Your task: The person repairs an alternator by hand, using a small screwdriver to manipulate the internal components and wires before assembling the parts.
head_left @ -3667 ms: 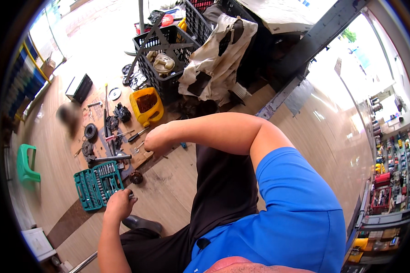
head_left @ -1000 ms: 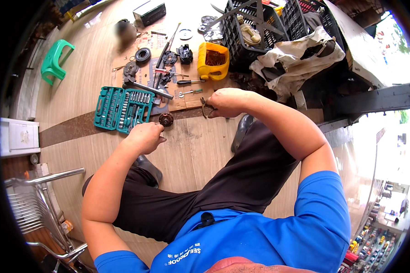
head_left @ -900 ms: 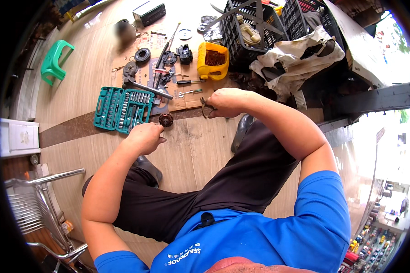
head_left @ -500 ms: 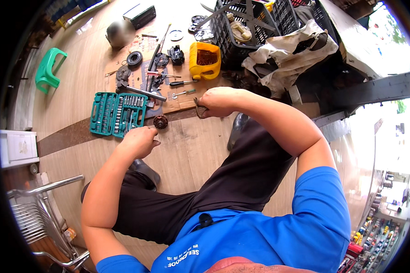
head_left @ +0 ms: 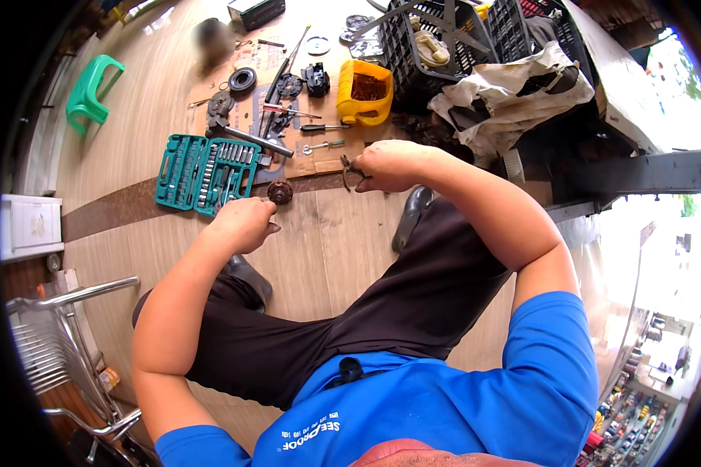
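My left hand (head_left: 245, 223) is closed, its fingertips at the near end of a round motor rotor (head_left: 280, 192) with copper-coloured windings. The rotor is held just above the floor, beside the tool case. To the right, my right hand (head_left: 393, 166) is closed around a slim, dark, curved metal piece (head_left: 346, 174); its exact kind is hard to make out. The two hands are apart. Just beyond the left hand lies an open green socket set case (head_left: 185, 173) with rows of sockets.
Past my hands, a cardboard sheet (head_left: 331, 162) carries a hammer (head_left: 253, 140), screwdrivers (head_left: 323, 127), a black ring (head_left: 242, 81) and dark parts. A cut yellow jug (head_left: 364, 92), black crates (head_left: 428, 47) and a dirty cloth (head_left: 514, 93) stand right. A green stool (head_left: 93, 93) is left.
The view has shifted slightly, so the floor things sit higher and further right. Both hands keep their grips; the right hand's metal piece has turned more upright and shows more plainly.
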`<action>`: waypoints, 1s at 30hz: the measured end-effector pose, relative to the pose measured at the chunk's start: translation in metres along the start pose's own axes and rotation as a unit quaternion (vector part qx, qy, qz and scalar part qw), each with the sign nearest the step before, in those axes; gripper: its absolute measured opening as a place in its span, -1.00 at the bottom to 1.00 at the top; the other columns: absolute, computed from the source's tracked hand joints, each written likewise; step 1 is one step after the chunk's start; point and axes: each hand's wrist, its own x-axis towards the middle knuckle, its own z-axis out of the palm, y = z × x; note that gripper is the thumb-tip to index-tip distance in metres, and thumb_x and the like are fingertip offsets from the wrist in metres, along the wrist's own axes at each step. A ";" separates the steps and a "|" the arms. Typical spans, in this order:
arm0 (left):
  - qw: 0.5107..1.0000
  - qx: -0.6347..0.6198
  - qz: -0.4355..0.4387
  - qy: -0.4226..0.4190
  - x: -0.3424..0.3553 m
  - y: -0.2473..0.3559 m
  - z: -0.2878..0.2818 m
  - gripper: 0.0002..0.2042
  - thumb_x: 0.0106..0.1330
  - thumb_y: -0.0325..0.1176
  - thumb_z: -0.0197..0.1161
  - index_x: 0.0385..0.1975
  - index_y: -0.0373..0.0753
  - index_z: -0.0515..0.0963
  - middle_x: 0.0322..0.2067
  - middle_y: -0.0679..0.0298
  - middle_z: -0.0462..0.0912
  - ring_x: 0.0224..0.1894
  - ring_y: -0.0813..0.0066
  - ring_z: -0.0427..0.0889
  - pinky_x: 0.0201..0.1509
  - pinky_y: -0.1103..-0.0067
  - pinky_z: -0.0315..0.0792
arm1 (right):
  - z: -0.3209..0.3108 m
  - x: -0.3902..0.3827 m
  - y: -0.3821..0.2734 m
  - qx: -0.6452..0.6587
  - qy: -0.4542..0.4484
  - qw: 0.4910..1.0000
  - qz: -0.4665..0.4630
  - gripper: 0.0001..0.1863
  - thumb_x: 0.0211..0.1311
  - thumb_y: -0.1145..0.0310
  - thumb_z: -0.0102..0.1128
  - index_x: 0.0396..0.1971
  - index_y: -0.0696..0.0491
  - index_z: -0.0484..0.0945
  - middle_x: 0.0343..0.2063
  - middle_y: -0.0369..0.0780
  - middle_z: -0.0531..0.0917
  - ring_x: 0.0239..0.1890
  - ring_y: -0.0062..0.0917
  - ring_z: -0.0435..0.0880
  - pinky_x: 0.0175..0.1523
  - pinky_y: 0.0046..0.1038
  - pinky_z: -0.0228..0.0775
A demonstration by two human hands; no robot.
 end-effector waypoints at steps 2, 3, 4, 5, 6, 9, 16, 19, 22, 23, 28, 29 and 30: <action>1.000 -0.004 -0.005 -0.007 -0.001 0.000 0.000 -0.69 0.30 -0.18 0.27 -0.17 -0.32 0.58 -0.27 0.00 0.66 -0.12 0.01 0.63 -0.03 0.26 0.50 | 0.001 0.003 0.000 -0.002 -0.005 1.000 -0.004 -0.58 0.24 0.08 0.26 -0.22 0.19 0.64 -0.26 0.02 0.69 -0.10 -0.11 0.66 0.00 -0.19 0.49; 1.000 -0.005 -0.007 -0.010 -0.001 0.000 -0.001 -0.69 0.30 -0.18 0.27 -0.18 -0.32 0.58 -0.27 0.00 0.66 -0.12 0.01 0.63 -0.03 0.26 0.50 | 0.001 0.004 0.000 -0.002 -0.007 1.000 -0.005 -0.58 0.24 0.07 0.26 -0.22 0.20 0.64 -0.26 0.02 0.69 -0.10 -0.10 0.66 0.01 -0.19 0.49; 1.000 -0.005 -0.007 -0.009 -0.002 0.000 -0.001 -0.70 0.30 -0.18 0.27 -0.18 -0.32 0.58 -0.27 0.00 0.66 -0.12 0.01 0.63 -0.03 0.26 0.50 | 0.001 0.004 0.000 -0.004 -0.007 1.000 -0.005 -0.57 0.24 0.07 0.26 -0.22 0.20 0.63 -0.25 0.03 0.69 -0.09 -0.10 0.66 0.01 -0.19 0.49; 1.000 -0.004 -0.006 -0.008 -0.003 0.000 -0.002 -0.70 0.30 -0.18 0.27 -0.18 -0.32 0.58 -0.26 0.00 0.66 -0.12 0.01 0.63 -0.03 0.26 0.50 | 0.001 0.004 -0.001 -0.006 -0.008 1.000 -0.005 -0.57 0.24 0.07 0.26 -0.22 0.20 0.63 -0.25 0.03 0.69 -0.09 -0.10 0.66 0.01 -0.18 0.49; 1.000 -0.004 -0.005 -0.007 -0.004 0.000 -0.002 -0.70 0.30 -0.18 0.27 -0.18 -0.32 0.58 -0.26 0.00 0.66 -0.11 0.02 0.63 -0.03 0.26 0.50 | 0.001 0.005 -0.003 -0.007 -0.008 1.000 -0.006 -0.57 0.23 0.07 0.26 -0.23 0.20 0.63 -0.25 0.03 0.69 -0.09 -0.10 0.66 0.01 -0.18 0.49; 1.000 -0.004 -0.002 -0.006 -0.004 -0.001 -0.001 -0.71 0.30 -0.19 0.27 -0.19 -0.31 0.58 -0.25 0.00 0.65 -0.11 0.01 0.63 -0.04 0.25 0.50 | 0.003 0.005 -0.002 -0.004 -0.003 1.000 -0.004 -0.56 0.24 0.07 0.25 -0.20 0.20 0.63 -0.24 0.03 0.69 -0.09 -0.09 0.66 0.02 -0.18 0.49; 1.000 -0.006 0.010 0.012 -0.002 -0.002 -0.001 -0.71 0.26 -0.19 0.30 -0.21 -0.30 0.55 -0.29 0.00 0.63 -0.14 -0.02 0.61 -0.07 0.21 0.48 | 0.013 0.010 0.009 -0.016 0.013 1.000 -0.019 -0.59 0.22 0.07 0.25 -0.30 0.18 0.68 -0.30 -0.01 0.71 -0.15 -0.14 0.68 -0.03 -0.21 0.51; 1.000 -0.004 0.010 0.023 -0.002 -0.003 0.002 -0.72 0.25 -0.18 0.31 -0.25 -0.29 0.56 -0.24 -0.02 0.63 -0.13 -0.02 0.63 -0.06 0.23 0.51 | 0.017 0.020 0.013 0.012 -0.015 1.000 -0.020 -0.57 0.21 0.08 0.25 -0.28 0.22 0.63 -0.28 0.03 0.68 -0.12 -0.08 0.65 -0.03 -0.16 0.48; 1.000 -0.012 0.000 0.011 0.001 0.000 0.000 -0.72 0.28 -0.18 0.28 -0.24 -0.31 0.57 -0.23 -0.02 0.63 -0.13 -0.02 0.62 -0.04 0.24 0.50 | 0.012 0.015 0.010 -0.020 -0.001 0.999 -0.030 -0.57 0.21 0.06 0.26 -0.28 0.21 0.64 -0.29 0.03 0.68 -0.14 -0.09 0.66 -0.03 -0.16 0.48; 1.000 -0.011 -0.003 0.008 -0.001 0.003 -0.003 -0.72 0.28 -0.19 0.28 -0.24 -0.31 0.57 -0.23 -0.02 0.63 -0.13 -0.02 0.62 -0.04 0.24 0.50 | 0.011 0.014 0.009 -0.019 0.005 0.999 -0.034 -0.57 0.20 0.07 0.26 -0.27 0.21 0.65 -0.29 0.02 0.69 -0.14 -0.09 0.66 -0.03 -0.17 0.49; 1.000 -0.009 -0.005 0.001 0.000 0.009 -0.006 -0.71 0.28 -0.19 0.29 -0.20 -0.31 0.57 -0.22 -0.02 0.64 -0.13 -0.02 0.63 -0.03 0.25 0.49 | 0.007 0.002 0.007 0.000 0.016 0.999 -0.038 -0.62 0.20 0.10 0.27 -0.29 0.17 0.68 -0.32 -0.02 0.70 -0.16 -0.16 0.67 -0.06 -0.20 0.50; 1.000 -0.008 -0.004 0.001 0.000 0.009 -0.006 -0.71 0.28 -0.19 0.29 -0.19 -0.31 0.57 -0.22 -0.02 0.64 -0.13 -0.02 0.63 -0.03 0.25 0.49 | 0.006 0.001 0.005 0.002 0.014 0.999 -0.037 -0.63 0.20 0.10 0.26 -0.30 0.17 0.68 -0.33 -0.03 0.70 -0.17 -0.17 0.68 -0.06 -0.20 0.50; 1.000 -0.007 -0.003 0.000 0.000 0.009 -0.006 -0.70 0.28 -0.19 0.29 -0.19 -0.31 0.57 -0.22 -0.02 0.64 -0.13 -0.02 0.63 -0.03 0.25 0.49 | 0.005 -0.001 0.003 -0.010 0.026 0.999 -0.035 -0.66 0.20 0.13 0.27 -0.32 0.15 0.69 -0.35 -0.05 0.71 -0.17 -0.19 0.68 -0.07 -0.21 0.50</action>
